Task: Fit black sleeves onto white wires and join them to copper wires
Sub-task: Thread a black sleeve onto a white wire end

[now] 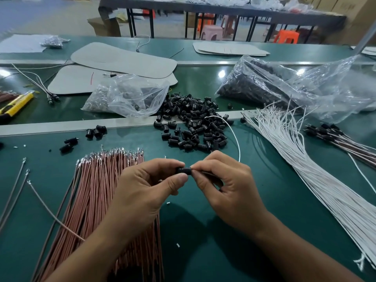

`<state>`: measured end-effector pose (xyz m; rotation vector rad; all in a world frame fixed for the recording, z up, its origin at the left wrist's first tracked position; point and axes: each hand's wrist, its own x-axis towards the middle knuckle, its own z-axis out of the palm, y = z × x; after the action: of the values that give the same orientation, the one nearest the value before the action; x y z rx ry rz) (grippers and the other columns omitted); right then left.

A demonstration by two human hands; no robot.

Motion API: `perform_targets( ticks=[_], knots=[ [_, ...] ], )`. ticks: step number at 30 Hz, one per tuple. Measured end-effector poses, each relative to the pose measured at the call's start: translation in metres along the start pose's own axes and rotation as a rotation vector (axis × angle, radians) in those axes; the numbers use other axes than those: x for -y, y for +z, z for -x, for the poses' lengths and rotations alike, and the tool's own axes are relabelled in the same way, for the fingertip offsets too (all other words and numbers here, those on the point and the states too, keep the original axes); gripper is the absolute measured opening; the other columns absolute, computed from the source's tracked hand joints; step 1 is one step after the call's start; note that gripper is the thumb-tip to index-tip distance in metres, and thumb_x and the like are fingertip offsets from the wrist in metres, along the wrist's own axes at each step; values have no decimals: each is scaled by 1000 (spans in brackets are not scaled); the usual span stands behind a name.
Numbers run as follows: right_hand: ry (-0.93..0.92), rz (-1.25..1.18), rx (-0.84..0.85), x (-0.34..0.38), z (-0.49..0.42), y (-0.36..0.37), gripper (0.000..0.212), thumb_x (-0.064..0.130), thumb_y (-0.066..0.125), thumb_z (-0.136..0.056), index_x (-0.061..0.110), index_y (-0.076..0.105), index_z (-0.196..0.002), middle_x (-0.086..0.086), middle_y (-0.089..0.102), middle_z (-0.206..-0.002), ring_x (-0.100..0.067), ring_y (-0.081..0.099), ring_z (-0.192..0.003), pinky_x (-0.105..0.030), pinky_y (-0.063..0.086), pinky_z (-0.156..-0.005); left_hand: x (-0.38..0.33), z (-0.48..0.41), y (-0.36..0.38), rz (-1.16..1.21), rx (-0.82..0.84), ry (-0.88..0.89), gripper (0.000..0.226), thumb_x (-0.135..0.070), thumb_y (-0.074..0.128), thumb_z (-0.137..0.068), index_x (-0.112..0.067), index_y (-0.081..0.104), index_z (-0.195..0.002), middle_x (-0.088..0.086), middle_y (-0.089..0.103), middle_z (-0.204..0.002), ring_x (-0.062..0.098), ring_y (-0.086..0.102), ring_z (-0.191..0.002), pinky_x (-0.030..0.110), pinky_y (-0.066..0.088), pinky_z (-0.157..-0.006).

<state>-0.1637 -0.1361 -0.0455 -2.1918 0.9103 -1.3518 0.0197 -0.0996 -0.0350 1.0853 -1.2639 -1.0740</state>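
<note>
Little looks done yet: over the tabletop point(264, 220) the left hand point(150, 182) pinches a black sleeve point(183, 171) while the right hand point(223, 180) pinches a white wire point(237, 139) at its end, a few sleeved wires point(333, 135) lie at the right, and the sleeve pile point(195, 123), white bundle point(305, 165) and copper bundle point(101, 190) remain large.

Counter point(203, 231): smooth, slightly glossy green. Sleeves point(195, 123): shiny black plastic. Bags point(305, 86): clear glossy film. Copper wires point(97, 190): pinkish insulation, silvery metal tips. White wires point(305, 171): matt.

No text, label, brand or number can be read anywhere. The cardboard boxes point(359, 11) at the back and the yellow knife point(17, 104) show no legible print.
</note>
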Motion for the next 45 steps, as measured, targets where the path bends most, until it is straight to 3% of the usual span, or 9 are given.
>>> perform_targets(
  ticks=[16, 20, 24, 28, 32, 34, 39, 43, 45],
  knots=[
    [57, -28, 151, -2, -1, -3, 25, 5, 66, -93, 10, 71, -118, 1, 64, -102, -16, 63, -91, -34, 53, -74, 6, -2, -1, -61, 49, -12, 26, -20, 64, -81, -29, 76, -103, 2, 78, -85, 19, 75, -73, 21, 58, -68],
    [-4, 3, 116, -2, 0, 1, 19, 13, 73, -91, 6, 75, -108, 0, 66, -97, -11, 64, -86, -20, 49, -73, 5, 1, -1, -159, 77, 32, 24, -18, 60, -88, -28, 78, -97, -3, 77, -84, 16, 75, -75, 25, 60, -62],
    [-46, 83, 86, -9, -6, -3, 9, -1, 72, -89, 1, 74, -97, -5, 66, -95, -16, 64, -86, -23, 51, -76, 3, -1, -7, -496, -63, 205, 17, -26, 59, -93, -25, 73, -83, -11, 71, -73, 16, 65, -55, 41, 53, -47],
    [-90, 334, -56, -28, -20, -40, 10, -8, 72, -86, -3, 73, -96, -9, 64, -96, -23, 62, -87, -35, 53, -76, -1, -21, -63, -579, -448, 194, 22, -22, 58, -99, -29, 68, -80, -9, 69, -72, 24, 55, -50, 38, 45, -39],
    [-165, 468, -108, -32, -21, -52, 7, -7, 71, -88, -5, 73, -94, -12, 65, -94, -30, 62, -85, -42, 53, -75, 2, -29, -107, -868, -606, 15, 19, -26, 57, -98, -19, 66, -112, 15, 65, -114, 35, 60, -102, 48, 52, -93],
    [-261, 467, -60, -25, -20, -39, 5, -7, 71, -88, -6, 74, -92, -14, 66, -92, -30, 61, -82, -42, 52, -74, -2, -24, -90, -1064, -495, 204, 39, -23, 60, -97, -8, 56, -133, 16, 54, -133, 33, 49, -125, 44, 40, -107],
    [-406, 292, 63, -2, -14, 7, 7, -3, 68, -92, -7, 71, -96, -17, 67, -98, -31, 61, -84, -37, 52, -80, -15, -1, -9, -635, 76, 366, 35, -33, 52, -99, -17, 64, -128, -22, 66, -106, -8, 64, -98, 5, 46, -82],
    [-296, 312, -56, 4, -14, 9, 25, 3, 71, -90, 0, 61, -112, -17, 61, -111, -30, 59, -103, -34, 48, -97, -5, -6, -16, -516, -106, 229, 18, -22, 60, -93, -28, 71, -105, -16, 71, -81, -4, 64, -67, 7, 47, -59],
    [-325, 272, 148, 7, -9, 10, 12, 4, 72, -90, 2, 72, -102, -13, 62, -105, -26, 56, -95, -34, 49, -86, 2, -13, -33, -331, -270, 85, 20, -15, 61, -94, -32, 71, -98, -6, 72, -79, 2, 54, -49, 12, 43, -44]
  ],
)
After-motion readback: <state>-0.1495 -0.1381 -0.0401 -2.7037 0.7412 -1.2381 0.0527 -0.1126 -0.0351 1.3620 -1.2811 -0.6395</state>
